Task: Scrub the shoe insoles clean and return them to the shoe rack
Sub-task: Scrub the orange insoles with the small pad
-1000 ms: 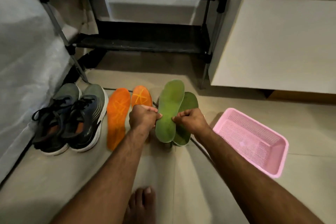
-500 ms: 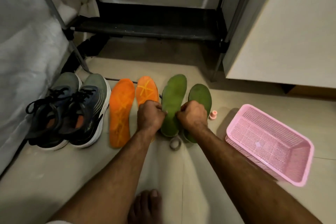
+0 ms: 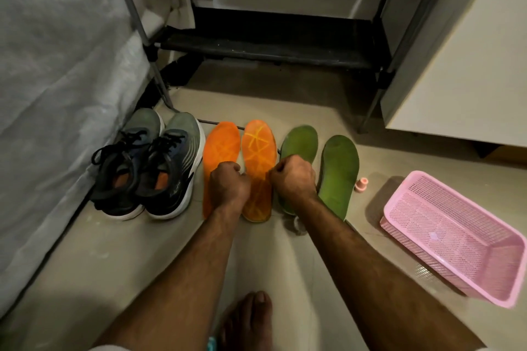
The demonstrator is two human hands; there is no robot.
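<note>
Four insoles flat on the floor, in a row, toes toward the shoe rack (image 3: 273,43) (black, two shelves showing). Left orange insole (image 3: 221,148) and right orange insole (image 3: 258,151), pale crossing lines, just beside each other. Left green insole (image 3: 301,141) and right green insole (image 3: 338,171), plain, slightly apart.

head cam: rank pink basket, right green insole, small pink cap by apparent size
1. pink basket, the largest, though it lies nearer the camera, which inflates it.
2. right green insole, clearly smaller in the frame.
3. small pink cap on the floor between them, by far the smallest.
</note>
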